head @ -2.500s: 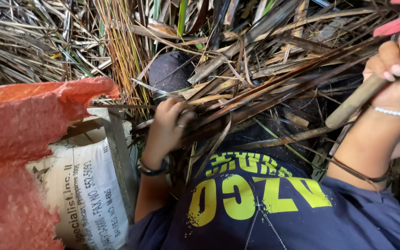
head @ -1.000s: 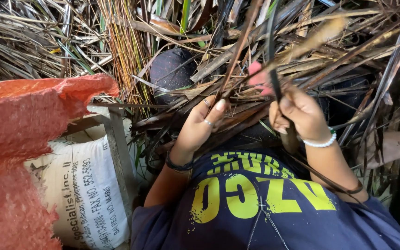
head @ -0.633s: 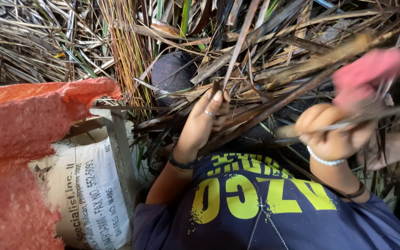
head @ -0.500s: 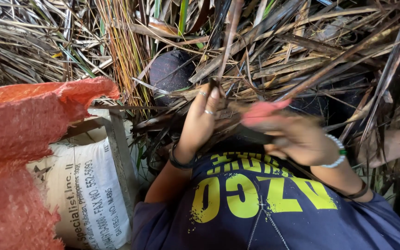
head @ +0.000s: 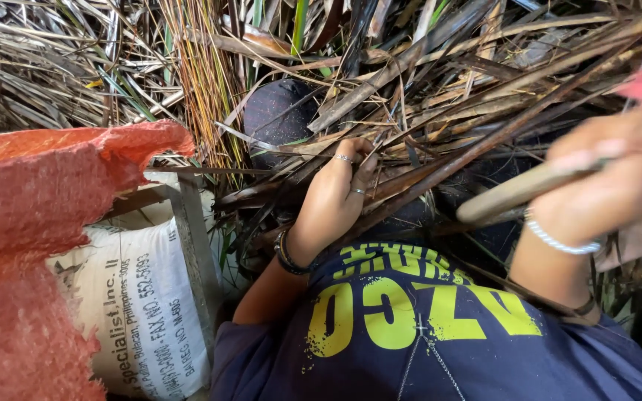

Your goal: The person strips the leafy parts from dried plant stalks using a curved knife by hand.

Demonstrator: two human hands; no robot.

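Dry brown stalks and leaves [head: 440, 89] fill the whole upper view in a tangled heap, with a few green blades among them; no floor shows. Left hand [head: 334, 197] is curled into the heap, fingers closed around a bundle of stalks. Right hand [head: 618, 178], blurred, is fisted on a wooden handle [head: 518, 191] at the right edge. Orange mesh sack [head: 31, 245] and a white woven sack [head: 143, 312] lie at left.

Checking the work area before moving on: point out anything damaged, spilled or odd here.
Nothing spilled or broken shows. The left hand grips dry leaves, and the right hand, blurred, holds a wooden handle. The orange mesh sack simply droops over the white sack.
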